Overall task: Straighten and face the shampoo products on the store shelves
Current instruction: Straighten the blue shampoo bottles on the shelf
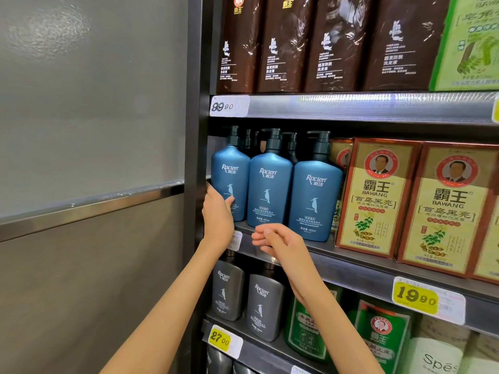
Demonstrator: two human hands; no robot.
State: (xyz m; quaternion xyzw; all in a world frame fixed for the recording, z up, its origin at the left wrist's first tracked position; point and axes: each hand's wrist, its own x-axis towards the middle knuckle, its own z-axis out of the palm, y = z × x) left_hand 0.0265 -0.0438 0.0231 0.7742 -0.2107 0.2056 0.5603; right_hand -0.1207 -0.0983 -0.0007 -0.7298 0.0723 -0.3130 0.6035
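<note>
1. My left hand [217, 211] grips the left blue bottle [229, 171], which stands upright just left of the middle blue bottle [270, 184]. My thumb lies on its front and my fingers wrap round its outer side.
2. My right hand [275, 241] hangs just below the middle blue bottle, in front of the shelf edge [351, 268]. Its fingers are loosely curled and it holds nothing.
3. The right blue bottle [314, 198] stands upright just right of the middle blue bottle and a little nearer to me. All three labels face outward.
4. More dark pump tops [291, 143] show behind the middle blue bottle.
5. Yellow-and-red boxes [375, 195] stand further right of it, past the right blue bottle.
6. Grey bottles [264, 306] stand on the shelf below the middle blue bottle, and brown bottles [283, 44] on the shelf above it.
7. A white price tag [229, 106] sits above and left of it, and a yellow price tag [221, 338] far below it.
</note>
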